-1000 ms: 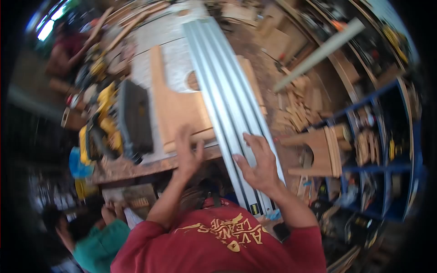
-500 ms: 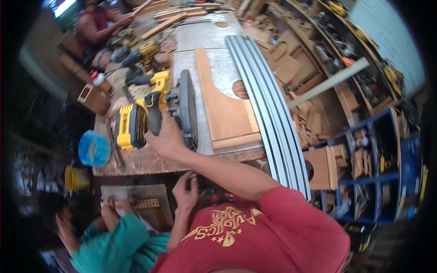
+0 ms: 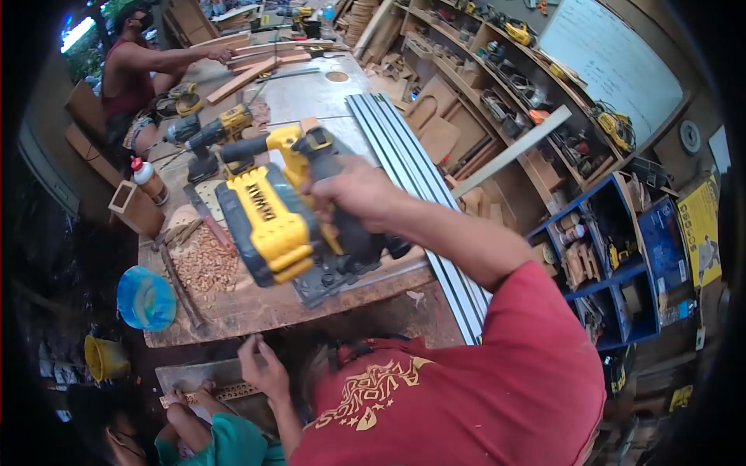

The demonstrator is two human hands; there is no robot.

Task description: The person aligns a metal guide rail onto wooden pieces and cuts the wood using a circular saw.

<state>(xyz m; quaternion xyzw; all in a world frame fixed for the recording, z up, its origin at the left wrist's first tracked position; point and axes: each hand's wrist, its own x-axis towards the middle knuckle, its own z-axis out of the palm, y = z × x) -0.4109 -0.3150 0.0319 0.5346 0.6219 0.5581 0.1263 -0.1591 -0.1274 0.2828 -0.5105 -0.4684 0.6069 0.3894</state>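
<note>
My right hand [image 3: 359, 193] is wrapped around the handle of a yellow and black cordless circular saw [image 3: 291, 206]. The saw is tilted above the workbench [image 3: 233, 314], with its big battery towards the left and its grey base low near the front edge. Part of the base is hidden behind the saw body. My left hand [image 3: 264, 369] hangs just off the bench's front edge, fingers loosely bent and apart, holding nothing. A long silver guide rail [image 3: 412, 171] with dark stripes runs along the bench to the right of the saw, passing under my right forearm.
Wood pieces [image 3: 206, 260], cordless drills [image 3: 221, 128], a glue bottle [image 3: 148, 179] and a blue bucket [image 3: 146, 299] are at left. One person [image 3: 128, 70] sits beyond the bench; another in green [image 3: 233, 439] is low at left. Blue shelving [image 3: 614, 264] stands right.
My right hand has raised and turned the saw, bringing it rightward over where the wooden board showed. That board is now mostly hidden. My left hand has shifted left and down; the view has swung.
</note>
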